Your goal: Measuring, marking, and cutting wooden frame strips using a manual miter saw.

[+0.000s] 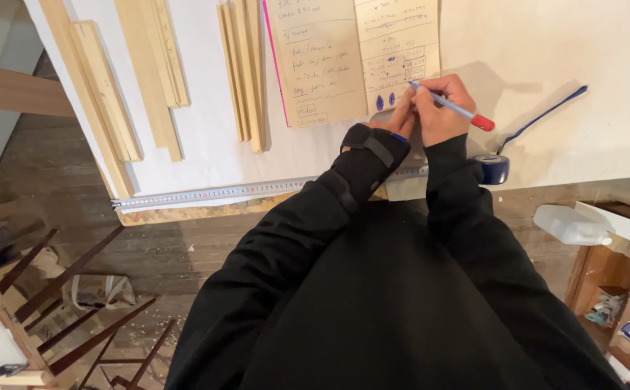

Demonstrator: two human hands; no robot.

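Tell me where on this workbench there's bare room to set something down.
Bare paper lies to the right of the right hand, above the blue tape roll, and in a narrow strip between the wood strips and the tape measure. It is crowded around the note sheets, where the left hand rests and the right holds a pencil.

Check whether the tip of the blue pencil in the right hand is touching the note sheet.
Touching. The head view shows the right hand gripping the blue pencil, whose tip meets the lower edge of the note sheet with no visible gap.
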